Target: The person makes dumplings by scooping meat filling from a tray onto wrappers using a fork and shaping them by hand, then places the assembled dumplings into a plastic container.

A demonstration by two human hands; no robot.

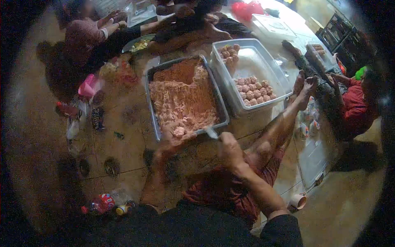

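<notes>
My left hand (172, 138) is at the near left corner of a dark tray (224, 117) and cups a small pink ball (179, 131) of minced mixture. The reddish mixture (181, 99) fills much of the tray, with a scraped area at its far end. My right hand (231, 150), closed in a fist, grips a light-coloured flat tool (211, 132), whose tip is by the tray's near edge. Right of the tray stands a clear plastic box (277, 74), where rows of formed balls (253, 91) lie. Another hand (231, 61) reaches into its far left part, by more balls.
People sit around: one at the left (82, 37), another in red (356, 103) at the right. A second box (323, 55), a lid (313, 158), a cup (298, 201), bottles (101, 203) and a pink item (87, 86) are on the tiled floor (123, 148).
</notes>
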